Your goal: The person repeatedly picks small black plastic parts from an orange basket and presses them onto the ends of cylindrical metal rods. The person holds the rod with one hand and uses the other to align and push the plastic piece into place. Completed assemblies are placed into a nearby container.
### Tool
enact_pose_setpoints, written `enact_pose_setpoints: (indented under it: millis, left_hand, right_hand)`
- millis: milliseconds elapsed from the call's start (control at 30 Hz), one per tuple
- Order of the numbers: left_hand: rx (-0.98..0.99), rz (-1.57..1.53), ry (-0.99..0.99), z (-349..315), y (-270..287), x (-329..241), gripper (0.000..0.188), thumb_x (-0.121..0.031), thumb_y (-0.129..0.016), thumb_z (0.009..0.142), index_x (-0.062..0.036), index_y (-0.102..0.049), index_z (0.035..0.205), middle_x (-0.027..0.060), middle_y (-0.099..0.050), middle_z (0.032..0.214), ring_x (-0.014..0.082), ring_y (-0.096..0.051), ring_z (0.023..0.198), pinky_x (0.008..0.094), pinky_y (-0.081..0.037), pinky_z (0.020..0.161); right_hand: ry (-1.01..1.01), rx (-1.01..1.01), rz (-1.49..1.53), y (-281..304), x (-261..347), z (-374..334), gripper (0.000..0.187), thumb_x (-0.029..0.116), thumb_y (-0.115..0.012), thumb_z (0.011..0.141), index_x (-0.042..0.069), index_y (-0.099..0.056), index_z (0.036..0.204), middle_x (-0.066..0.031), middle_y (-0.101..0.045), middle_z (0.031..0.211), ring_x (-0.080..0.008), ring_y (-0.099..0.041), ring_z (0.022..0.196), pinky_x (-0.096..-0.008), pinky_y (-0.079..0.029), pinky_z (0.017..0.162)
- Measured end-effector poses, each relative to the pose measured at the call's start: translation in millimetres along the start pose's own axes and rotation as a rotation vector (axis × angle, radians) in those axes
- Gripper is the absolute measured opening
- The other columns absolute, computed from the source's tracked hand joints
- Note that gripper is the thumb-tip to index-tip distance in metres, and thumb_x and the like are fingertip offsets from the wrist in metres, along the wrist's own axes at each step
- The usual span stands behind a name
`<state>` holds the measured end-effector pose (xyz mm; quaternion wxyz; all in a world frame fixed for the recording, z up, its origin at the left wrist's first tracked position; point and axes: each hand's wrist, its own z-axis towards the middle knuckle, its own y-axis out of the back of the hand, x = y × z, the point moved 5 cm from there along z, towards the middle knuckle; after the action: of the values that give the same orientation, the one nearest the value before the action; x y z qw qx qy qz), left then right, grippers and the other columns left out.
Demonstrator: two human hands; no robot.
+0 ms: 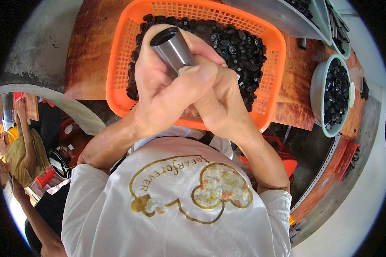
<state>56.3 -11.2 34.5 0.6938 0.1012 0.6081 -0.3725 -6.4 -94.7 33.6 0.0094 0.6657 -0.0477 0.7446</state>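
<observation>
Both my hands come together above an orange plastic basket (116, 68) heaped with small black plastic parts (231, 47). My left hand (154, 85) is wrapped round a short dark grey metal tube (174, 50) with a black-rimmed open end tilted up toward the upper left. My right hand (221, 92) presses against the left, thumbs crossing near the tube's lower end. Its fingers are closed, and whatever they pinch is hidden behind the thumbs.
The basket rests on a reddish-brown wooden table (90, 51). To the right stands a pale green basin (316, 92) of similar black parts. A grey bin (283, 17) is at the upper right. Red stools (283, 156) are below the table. Other people (28, 145) sit at far left.
</observation>
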Motion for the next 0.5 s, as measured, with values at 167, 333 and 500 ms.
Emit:
enact_pose_setpoints:
  millis: [167,333,500]
  left_hand:
    - [0.009,0.022,0.087,-2.6,3.6,3.6,0.033,-0.013,-0.066,0.088,0.0006,-0.044,0.108,0.0090,-0.062,0.087,0.0088,-0.058,0.065,0.0234,-0.047,0.052]
    - [0.011,0.020,0.224,-2.4,2.8,6.1,0.038,-0.019,-0.068,0.089,0.0016,-0.043,0.109,0.0087,-0.060,0.086,0.0095,-0.059,0.064,0.0230,-0.049,0.050]
    - [0.009,0.023,0.266,-2.1,3.4,8.0,0.043,-0.023,-0.069,0.089,0.0022,-0.041,0.110,0.0108,-0.060,0.092,0.0109,-0.060,0.066,0.0237,-0.052,0.051]
  right_hand:
    - [-0.017,-0.027,0.084,-2.5,-1.5,0.8,0.042,0.040,-0.053,0.100,-0.001,-0.058,0.093,-0.0002,-0.056,0.070,-0.0073,-0.052,0.061,-0.0235,-0.042,0.053]
    - [-0.142,-0.009,0.102,0.7,-4.8,0.7,0.046,0.044,-0.052,0.100,-0.001,-0.058,0.098,0.0000,-0.055,0.067,-0.0072,-0.050,0.058,-0.0233,-0.039,0.051]
    - [-0.130,-0.002,0.067,4.5,-5.4,2.3,0.051,0.049,-0.048,0.100,0.001,-0.057,0.084,-0.0001,-0.052,0.063,-0.0075,-0.048,0.056,-0.0235,-0.037,0.050]
